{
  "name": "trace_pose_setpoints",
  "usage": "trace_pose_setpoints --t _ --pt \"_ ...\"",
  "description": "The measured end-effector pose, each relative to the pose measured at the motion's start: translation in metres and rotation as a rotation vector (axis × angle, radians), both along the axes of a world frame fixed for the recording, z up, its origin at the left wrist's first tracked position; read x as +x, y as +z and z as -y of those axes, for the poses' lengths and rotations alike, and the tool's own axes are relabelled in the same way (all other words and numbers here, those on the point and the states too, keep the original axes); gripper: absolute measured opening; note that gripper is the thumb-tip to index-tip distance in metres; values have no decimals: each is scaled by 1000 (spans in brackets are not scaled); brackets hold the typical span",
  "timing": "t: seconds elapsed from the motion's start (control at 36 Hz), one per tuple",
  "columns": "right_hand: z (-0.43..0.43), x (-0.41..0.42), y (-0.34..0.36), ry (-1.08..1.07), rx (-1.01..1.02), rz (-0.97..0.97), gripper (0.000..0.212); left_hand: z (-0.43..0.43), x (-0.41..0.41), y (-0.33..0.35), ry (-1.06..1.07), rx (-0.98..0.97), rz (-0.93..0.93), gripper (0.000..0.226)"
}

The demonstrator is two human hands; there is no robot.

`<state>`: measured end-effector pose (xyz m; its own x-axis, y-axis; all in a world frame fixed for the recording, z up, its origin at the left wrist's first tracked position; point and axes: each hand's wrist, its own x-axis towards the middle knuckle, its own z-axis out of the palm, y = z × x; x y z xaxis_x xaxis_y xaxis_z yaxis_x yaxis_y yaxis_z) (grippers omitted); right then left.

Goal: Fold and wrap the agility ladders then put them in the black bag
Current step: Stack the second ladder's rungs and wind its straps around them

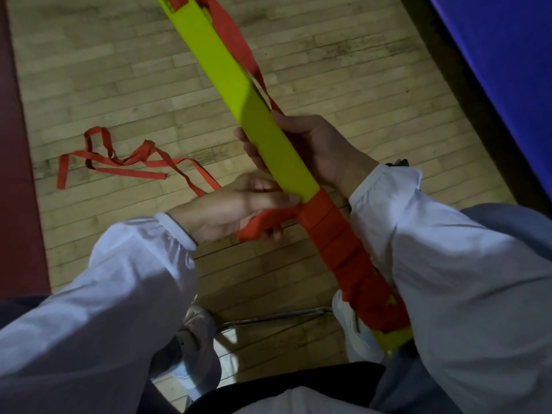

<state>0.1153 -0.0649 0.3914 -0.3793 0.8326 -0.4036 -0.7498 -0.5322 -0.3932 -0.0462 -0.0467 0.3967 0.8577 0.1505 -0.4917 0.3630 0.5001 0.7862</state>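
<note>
**Strap goes round the slats, working up toward the right hand**

Wooden gym floor [125, 70] runs under everything, with a blue mat [507, 70] at the right edge. Across it the bundle of yellow slats [239, 85] slants from the top centre down to the lower right, its near end by the person's right thigh. The right hand [310, 144] is wrapped around the bundle at mid-length, fingers curled over the far edge. The left hand [239, 210], just below and to the left, pinches the orange strap [268, 222] where it leaves the bundle sideways. Orange wrapping [346, 249] already covers the lower stretch, ending beside the left hand. Loose strap [119, 161] trails leftward along the floor. Judging from this, the next turn must pass across the long axis, into the bare gap between the two hands. No black bag is in view.
</note>
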Motion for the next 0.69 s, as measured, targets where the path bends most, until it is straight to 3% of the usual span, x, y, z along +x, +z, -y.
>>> trace_pose_setpoints --t 0.08,0.17,0.28,0.39,0.5,0.56,0.64,0.69 --pt "0 -1 0 15 16 56 37 -1 0 -1 20 -50 -57 9" --pt "0 -1 -1 34 23 101 35 -2 1 0 2 -46 -154 31" --pt "-2 -2 -3 53 52 149 36 -6 2 3 -24 -57 -266 45" --pt "-5 -1 -9 76 70 221 53 -7 4 2 -33 -31 -338 27" --pt "-6 -3 -15 68 27 340 48 -5 5 6 -37 26 -341 23" --pt "-7 -4 -17 56 6 394 48 -3 5 6 -30 24 -351 35" --pt "-7 -6 -19 22 -17 480 42 -2 5 3 -2 30 -366 77" --pt "-7 -8 -21 -12 -28 538 42 -2 5 2 -17 44 -364 68"
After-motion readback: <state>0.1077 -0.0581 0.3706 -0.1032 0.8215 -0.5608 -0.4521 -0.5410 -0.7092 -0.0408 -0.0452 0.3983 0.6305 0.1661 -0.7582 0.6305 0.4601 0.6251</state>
